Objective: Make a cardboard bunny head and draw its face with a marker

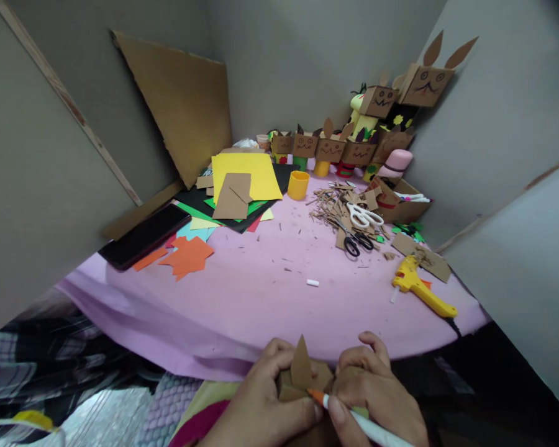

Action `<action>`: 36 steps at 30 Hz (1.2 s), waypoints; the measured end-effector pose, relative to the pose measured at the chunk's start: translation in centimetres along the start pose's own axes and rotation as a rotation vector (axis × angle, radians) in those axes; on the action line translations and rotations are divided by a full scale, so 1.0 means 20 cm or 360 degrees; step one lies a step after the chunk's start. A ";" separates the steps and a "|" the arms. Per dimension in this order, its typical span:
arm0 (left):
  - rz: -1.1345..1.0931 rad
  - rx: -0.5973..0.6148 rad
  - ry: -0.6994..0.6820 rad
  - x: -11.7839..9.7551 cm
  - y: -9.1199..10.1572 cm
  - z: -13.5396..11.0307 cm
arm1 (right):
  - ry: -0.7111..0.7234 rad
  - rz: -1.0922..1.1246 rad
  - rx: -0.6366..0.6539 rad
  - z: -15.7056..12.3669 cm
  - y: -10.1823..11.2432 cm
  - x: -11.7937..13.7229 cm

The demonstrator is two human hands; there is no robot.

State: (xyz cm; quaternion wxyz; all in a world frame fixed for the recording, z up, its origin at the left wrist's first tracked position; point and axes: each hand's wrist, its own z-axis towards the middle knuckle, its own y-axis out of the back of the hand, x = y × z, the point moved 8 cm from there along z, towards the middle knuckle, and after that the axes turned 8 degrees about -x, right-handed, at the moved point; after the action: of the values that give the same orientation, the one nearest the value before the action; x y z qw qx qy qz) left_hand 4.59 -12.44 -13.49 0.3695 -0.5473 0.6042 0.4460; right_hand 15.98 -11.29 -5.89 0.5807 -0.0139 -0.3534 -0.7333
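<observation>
Pale grey walls [279, 68] enclose a corner workspace, with a surface [242, 304] covered in lilac material. A large brown cardboard sheet [186, 105] leans against the wall at the far left. Below it lie a flat black device [146, 236], orange paper pieces [189, 254] and a stack topped by a yellow sheet [265, 177]. A yellow ring [299, 185] stands near the middle. At the back right, cardboard animal heads [330, 150] with drawn faces and ears stand on coloured bases. In front of them are brown scraps [323, 205], white-handled scissors [366, 217], black-handled scissors [358, 243] and a box [395, 208] of pens. A yellow glue gun [422, 288] lies at the right, and a small white cap [312, 282] nearer the front edge.

At the bottom centre, just in front of the surface, the person's left hand [265, 397] has its grip clamped on a small cardboard box form [286, 392] with an upright pointed ear [301, 366]. The right hand's [377, 388] grip is closed around a white marker [370, 427], its orange tip at the base of the ear.
</observation>
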 end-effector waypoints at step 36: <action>-0.0098 0.0028 -0.0024 0.02 -0.01 0.01 | -0.0075 0.0058 0.0103 0.07 -0.05 -0.03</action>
State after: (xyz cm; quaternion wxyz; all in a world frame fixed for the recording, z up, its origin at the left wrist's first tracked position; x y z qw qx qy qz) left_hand 4.76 -12.31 -14.00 0.3924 -0.5590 0.5881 0.4333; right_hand 14.81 -9.94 -5.56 0.5857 -0.0187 -0.3902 -0.7102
